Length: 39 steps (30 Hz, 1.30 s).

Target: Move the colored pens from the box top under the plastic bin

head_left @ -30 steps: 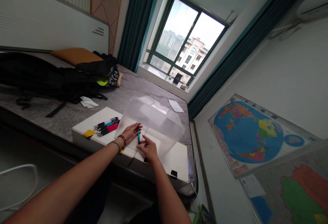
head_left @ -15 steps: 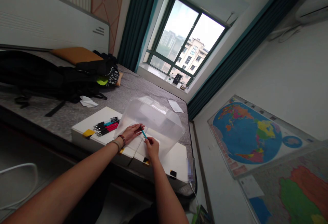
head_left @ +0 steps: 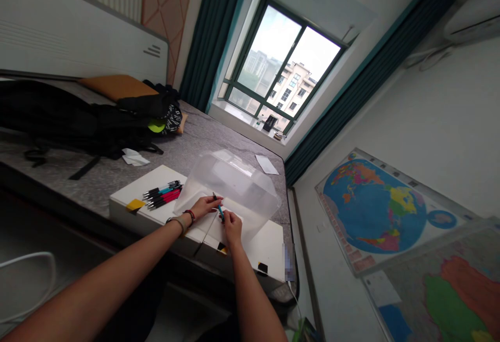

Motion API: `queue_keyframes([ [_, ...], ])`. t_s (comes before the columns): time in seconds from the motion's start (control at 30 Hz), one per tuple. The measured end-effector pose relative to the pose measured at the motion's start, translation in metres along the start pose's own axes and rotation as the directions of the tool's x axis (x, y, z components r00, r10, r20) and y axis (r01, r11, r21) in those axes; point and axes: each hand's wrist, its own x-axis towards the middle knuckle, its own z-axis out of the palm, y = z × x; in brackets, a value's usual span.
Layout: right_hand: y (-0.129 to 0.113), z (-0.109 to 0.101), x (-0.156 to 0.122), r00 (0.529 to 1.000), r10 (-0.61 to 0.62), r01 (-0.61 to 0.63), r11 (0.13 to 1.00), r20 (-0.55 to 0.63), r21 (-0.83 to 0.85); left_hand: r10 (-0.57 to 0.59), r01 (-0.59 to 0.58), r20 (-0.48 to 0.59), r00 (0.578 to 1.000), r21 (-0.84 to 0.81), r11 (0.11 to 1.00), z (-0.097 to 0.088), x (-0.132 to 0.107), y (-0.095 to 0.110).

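A teal pen is pinched between both hands just in front of a clear plastic bin. My left hand grips the pen's upper end, with bracelets on its wrist. My right hand is closed round the lower end. The bin stands tilted on a white board that lies on the grey bed. A bunch of black, teal and red pens lies on the board to the left of my hands.
Black bags and an orange cushion lie on the bed at the left. White paper scraps and a card rest on the cover. A window is behind, and world maps lean at the right.
The pen has tilted from nearly upright to slanted, and both hands have closed in on it. The right hand has moved up towards the left hand.
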Motion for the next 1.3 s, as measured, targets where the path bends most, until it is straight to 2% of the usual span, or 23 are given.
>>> queue_keyframes([
  [0.07,0.0,0.0,0.001,0.999,0.024,-0.025,1.0,-0.036,-0.005,0.056,-0.057,0.023,0.998,0.07,0.996,0.005,-0.007,0.008],
  [0.17,0.0,0.001,0.001,0.995,0.07,-0.067,0.997,-0.075,0.036,0.123,-0.15,0.16,0.979,0.173,0.973,0.012,-0.03,0.025],
  [0.23,0.0,0.001,0.001,0.993,0.085,-0.079,0.994,-0.08,0.069,0.122,-0.188,0.266,0.956,0.238,0.953,0.015,-0.055,0.037],
  [0.33,0.0,0.001,0.001,0.994,0.096,-0.091,0.993,-0.061,0.079,0.122,-0.23,0.305,0.944,0.346,0.91,0.007,-0.103,0.058],
  [0.4,0.002,0.001,0.002,0.992,0.115,-0.111,0.99,-0.046,0.082,0.182,-0.295,0.281,0.942,0.441,0.847,-0.008,-0.136,0.073],
  [0.47,0.006,0.002,0.005,0.991,0.127,-0.122,0.988,-0.051,0.096,0.258,-0.333,0.213,0.942,0.534,0.777,-0.029,-0.164,0.088],
  [0.53,0.009,0.002,0.006,0.991,0.118,-0.111,0.989,-0.061,0.102,0.341,-0.32,0.087,0.936,0.612,0.723,-0.054,-0.185,0.1],
  [0.63,0.011,0.002,0.007,0.992,0.11,-0.103,0.99,-0.062,0.097,0.453,-0.284,-0.096,0.886,0.659,0.696,-0.091,-0.201,0.112],
  [0.73,0.008,-0.001,0.006,0.991,0.128,-0.125,0.99,-0.042,0.062,0.507,-0.214,-0.229,0.831,0.71,0.671,-0.123,-0.197,0.116],
  [0.8,0.005,-0.003,0.005,0.99,0.132,-0.13,0.991,-0.044,0.042,0.537,-0.127,-0.276,0.797,0.793,0.596,-0.141,-0.183,0.115],
  [0.87,0.003,-0.004,0.004,0.99,0.13,-0.129,0.991,-0.052,0.025,0.549,-0.051,-0.271,0.791,0.865,0.5,-0.157,-0.163,0.113],
  [1.0,0.003,-0.005,0.005,0.991,0.126,-0.128,0.991,-0.046,-0.037,0.52,-0.006,-0.232,0.822,0.91,0.415,-0.181,-0.115,0.105],
  [1.1,0.005,-0.004,0.006,0.992,0.123,-0.126,0.989,-0.033,-0.077,0.463,0.051,-0.172,0.87,0.964,0.263,-0.19,-0.085,0.094],
  [1.2,0.007,-0.004,0.006,0.991,0.131,-0.133,0.987,-0.031,-0.092,0.401,0.044,-0.106,0.91,0.986,0.163,-0.196,-0.066,0.081],
  [1.3,0.008,-0.004,0.006,0.991,0.134,-0.136,0.986,-0.028,-0.096,0.417,-0.021,-0.024,0.908,0.994,0.104,-0.202,-0.06,0.069],
])
